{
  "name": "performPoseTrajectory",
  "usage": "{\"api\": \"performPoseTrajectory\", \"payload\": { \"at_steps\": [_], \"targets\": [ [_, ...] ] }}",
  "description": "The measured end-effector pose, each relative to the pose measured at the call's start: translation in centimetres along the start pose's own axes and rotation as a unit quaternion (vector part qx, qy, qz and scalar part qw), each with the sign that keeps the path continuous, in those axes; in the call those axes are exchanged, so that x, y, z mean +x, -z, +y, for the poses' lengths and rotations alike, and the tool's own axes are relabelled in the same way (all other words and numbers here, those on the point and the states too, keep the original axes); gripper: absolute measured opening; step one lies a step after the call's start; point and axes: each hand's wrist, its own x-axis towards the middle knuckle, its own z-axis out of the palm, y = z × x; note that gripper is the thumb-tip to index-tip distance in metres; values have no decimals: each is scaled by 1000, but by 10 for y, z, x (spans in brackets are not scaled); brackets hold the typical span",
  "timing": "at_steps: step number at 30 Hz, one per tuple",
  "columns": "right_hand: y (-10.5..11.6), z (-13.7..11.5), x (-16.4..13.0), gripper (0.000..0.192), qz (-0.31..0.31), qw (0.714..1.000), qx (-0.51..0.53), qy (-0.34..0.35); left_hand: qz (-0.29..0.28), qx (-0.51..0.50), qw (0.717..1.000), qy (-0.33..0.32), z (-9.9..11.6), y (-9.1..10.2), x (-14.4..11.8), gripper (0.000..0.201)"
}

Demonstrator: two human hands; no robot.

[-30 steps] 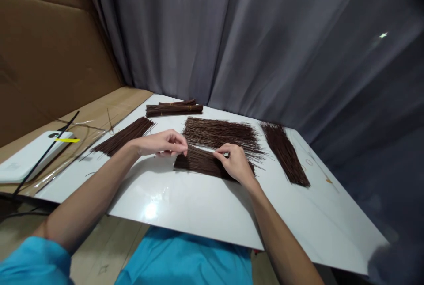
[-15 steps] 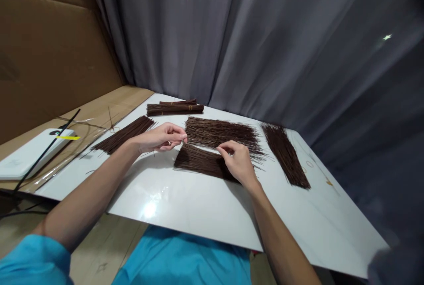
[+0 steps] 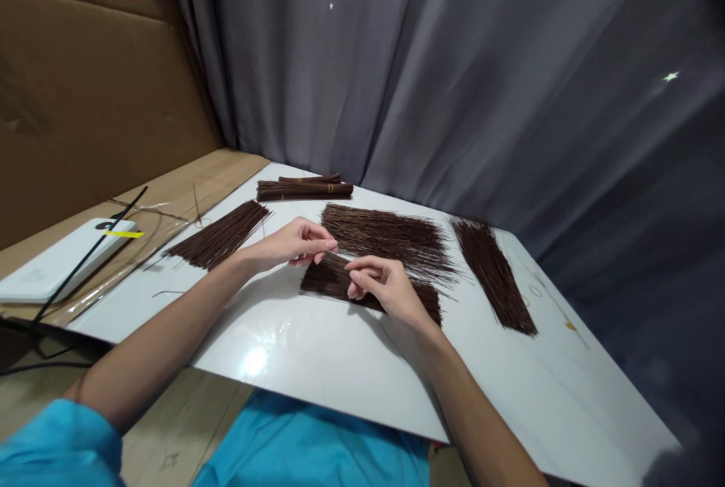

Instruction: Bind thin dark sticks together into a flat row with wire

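One flat bundle of thin dark brown sticks (image 3: 324, 279): lies on a white table (image 3: 317, 355), nearest the front, partly hidden by the right hand (image 3: 386, 287), with ends showing to both sides. Right hand: hangs over the middle of that bundle, narrow, with fingers curled and thumb close beside them; cannot tell whether holding a stick. Left hand (image 3: 300, 241): at the bundle's far left corner, also narrow, with thumb and forefinger drawn together at the tips; cannot tell whether pinching a stick. Just beyond, a wider loose pile (image 3: 388, 234), with stray ends fanning rightward. Farther right, a slanting loose bundle (image 3: 494, 275), near a thin ring (image 3: 535, 291). Beside the left wrist, another slanting bundle (image 3: 220, 234). At the back, tied bundles (image 3: 306, 191) with yellow bands. Far left, a white device (image 3: 53, 264) on brown cardboard, crossed by a yellow strip (image 3: 124, 234). Behind, a grey curtain (image 3: 317, 79).
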Motion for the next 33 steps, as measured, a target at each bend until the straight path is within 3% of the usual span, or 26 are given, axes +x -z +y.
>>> {"api": "performPoseTrajectory", "payload": {
  "at_steps": [8,16,25,33],
  "targets": [
    [-8,11,5,39,-22,998,46,-26,-15,-17,999,22,-5,-20,3,45],
    [-8,15,5,35,49,998,30,-14,-22,-3,999,40,-6,-16,2,45],
    [-13,14,6,35,33,999,42,-8,-37,-7,998,45,-5,-18,1,44],
    [-17,16,8,38,66,997,44,-8,-24,13,998,50,-1,-16,-1,43]
  ]
}}
